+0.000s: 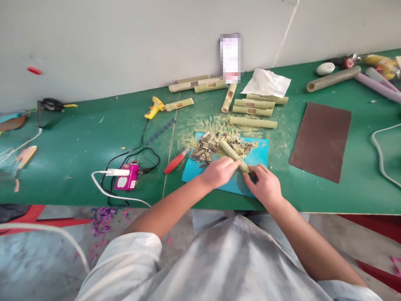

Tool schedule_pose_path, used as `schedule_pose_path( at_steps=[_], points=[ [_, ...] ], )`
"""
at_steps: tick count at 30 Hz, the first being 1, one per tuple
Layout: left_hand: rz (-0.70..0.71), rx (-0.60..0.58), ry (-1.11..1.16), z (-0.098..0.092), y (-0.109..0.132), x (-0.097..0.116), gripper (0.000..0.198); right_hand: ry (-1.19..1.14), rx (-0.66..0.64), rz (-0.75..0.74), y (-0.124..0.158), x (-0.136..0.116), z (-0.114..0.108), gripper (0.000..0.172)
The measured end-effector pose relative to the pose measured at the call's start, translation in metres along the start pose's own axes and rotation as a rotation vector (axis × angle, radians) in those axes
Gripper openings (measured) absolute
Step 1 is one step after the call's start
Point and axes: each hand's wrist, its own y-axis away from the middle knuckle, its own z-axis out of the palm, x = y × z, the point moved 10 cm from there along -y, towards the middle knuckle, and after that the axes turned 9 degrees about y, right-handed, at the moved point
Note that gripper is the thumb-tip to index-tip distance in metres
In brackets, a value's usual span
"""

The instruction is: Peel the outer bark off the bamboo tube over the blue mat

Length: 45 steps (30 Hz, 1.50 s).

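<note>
A pale green bamboo tube lies at a slant over a blue board, its far end against a heap of bamboo chips. My left hand is closed, with its fingertips on the middle of the tube. Whether something small is also inside that fist is hidden. My right hand pinches the tube's near end between thumb and fingers. Left of the board lies a knife with a red handle, its blade pointing to the chips.
Several cut bamboo tubes lie behind the board, near white paper. A phone leans on the wall. To the left are a yellow glue gun and a pink power adapter with cables. A brown sheet lies right.
</note>
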Motion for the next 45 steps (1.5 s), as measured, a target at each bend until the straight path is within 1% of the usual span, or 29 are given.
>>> schedule_pose_path(
  at_steps=[3,4,6,7,8,10,12,13,16,17,20,22,26,27,29,32,34,35,38,40,42,43,45],
  points=[
    [-0.132,0.103,-0.081,-0.014,-0.001,-0.011,0.036,-0.002,-0.002,0.004,0.0,0.0,0.0,0.03],
    [-0.096,0.063,-0.083,-0.01,-0.002,-0.005,0.034,-0.001,-0.003,0.004,0.0,-0.001,0.0,0.029],
    [0.037,-0.009,-0.053,-0.001,-0.001,0.015,0.032,0.002,-0.005,0.004,0.0,-0.001,0.0,0.028],
    [0.08,-0.018,-0.036,0.001,-0.001,0.022,0.031,0.005,-0.007,0.005,0.0,-0.001,0.0,0.027],
    [0.076,-0.013,-0.035,0.001,0.0,0.023,0.03,0.008,-0.009,0.005,0.0,-0.001,0.0,0.027],
    [-0.001,0.047,-0.051,-0.004,0.001,0.017,0.029,0.014,-0.017,0.004,0.0,-0.002,0.0,0.028],
    [-0.062,0.073,-0.044,-0.006,0.003,0.011,0.03,0.018,-0.029,-0.003,0.0,-0.003,0.001,0.028],
    [-0.061,0.058,-0.022,-0.004,0.003,0.011,0.03,0.02,-0.035,-0.007,0.0,-0.003,0.001,0.027],
    [0.003,-0.029,0.06,0.007,0.004,0.022,0.032,0.028,-0.039,-0.011,0.001,-0.004,0.002,0.024],
    [0.002,-0.039,0.075,0.008,0.004,0.023,0.032,0.031,-0.037,-0.007,0.001,-0.004,0.002,0.025],
    [-0.06,-0.017,0.084,0.007,0.004,0.02,0.033,0.045,-0.032,-0.004,0.001,-0.004,0.002,0.031],
    [-0.072,-0.02,0.092,0.008,0.004,0.021,0.033,0.051,-0.031,-0.009,0.001,-0.004,0.003,0.031],
    [0.028,-0.044,0.077,0.007,0.006,0.035,0.032,0.045,-0.026,-0.013,0.002,-0.003,0.003,0.023],
    [0.049,-0.041,0.054,0.005,0.006,0.034,0.032,0.044,-0.024,-0.012,0.002,-0.003,0.003,0.023],
    [0.034,0.006,-0.002,-0.003,0.005,0.024,0.03,0.043,-0.017,-0.008,0.002,-0.002,0.002,0.025],
    [-0.089,0.141,-0.046,-0.019,0.005,-0.002,0.026,0.045,-0.003,-0.012,0.003,-0.003,0.001,0.029],
    [-0.135,0.187,-0.024,-0.021,0.007,-0.007,0.024,0.049,0.003,-0.021,0.003,-0.004,0.0,0.03],
    [-0.123,0.174,0.0,-0.018,0.006,-0.004,0.024,0.051,0.004,-0.025,0.003,-0.004,0.0,0.03],
    [-0.031,0.074,0.057,-0.004,0.005,0.011,0.027,0.058,0.006,-0.031,0.003,-0.005,-0.001,0.029],
    [-0.046,0.077,0.034,-0.005,0.005,0.009,0.027,0.063,0.006,-0.032,0.003,-0.005,-0.001,0.029],
    [-0.118,0.133,-0.007,-0.013,0.006,-0.001,0.026,0.066,0.005,-0.031,0.003,-0.006,-0.001,0.03],
    [-0.13,0.142,-0.017,-0.016,0.006,-0.003,0.026,0.065,0.005,-0.03,0.003,-0.006,-0.001,0.03],
    [-0.067,0.089,-0.009,-0.012,0.006,0.002,0.027,0.062,0.004,-0.029,0.003,-0.006,-0.001,0.029]
  ],
)
